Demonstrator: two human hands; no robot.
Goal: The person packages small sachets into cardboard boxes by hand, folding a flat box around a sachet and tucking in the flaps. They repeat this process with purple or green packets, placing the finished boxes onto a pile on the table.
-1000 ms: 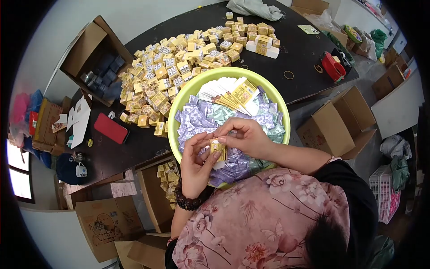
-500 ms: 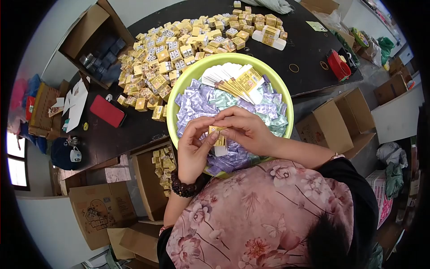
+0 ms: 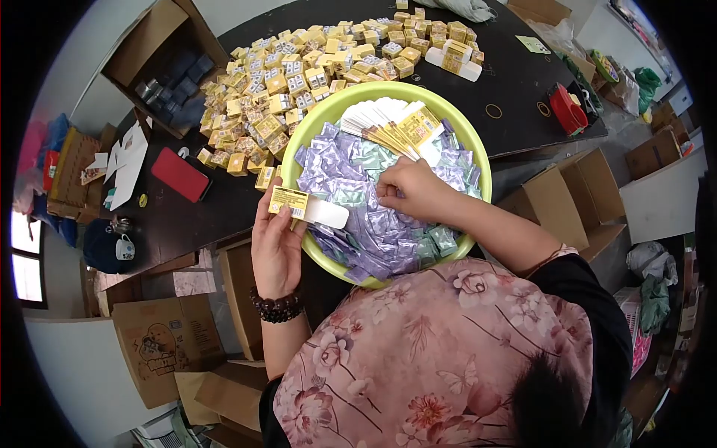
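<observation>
My left hand point(image 3: 275, 250) grips a small yellow carton point(image 3: 290, 201) at the left rim of a lime-green basin point(image 3: 293, 149). The carton's long white flap point(image 3: 327, 213) sticks out to the right over the basin. Purple sachets point(image 3: 358, 231) and pale green sachets point(image 3: 442, 239) fill the basin. Over them my right hand point(image 3: 412, 190) is closed, fingertips pinched down among the sachets; whatever is between them is hidden. A fanned stack of flat yellow-and-white cartons point(image 3: 396, 128) lies on the sachets just beyond my right hand.
Behind the basin, a big heap of small yellow boxes point(image 3: 276, 97) covers the black table point(image 3: 515, 97). A red phone case point(image 3: 179, 175) lies left, a red container point(image 3: 565, 108) right. Open cardboard boxes point(image 3: 571, 198) stand beside the table. An unfolded carton point(image 3: 454, 60) and rubber bands point(image 3: 494, 111) lie behind.
My hands were together over the basin around the carton. The left hand has moved left with it, now with its flap extended; the right hand has moved off to the sachets.
</observation>
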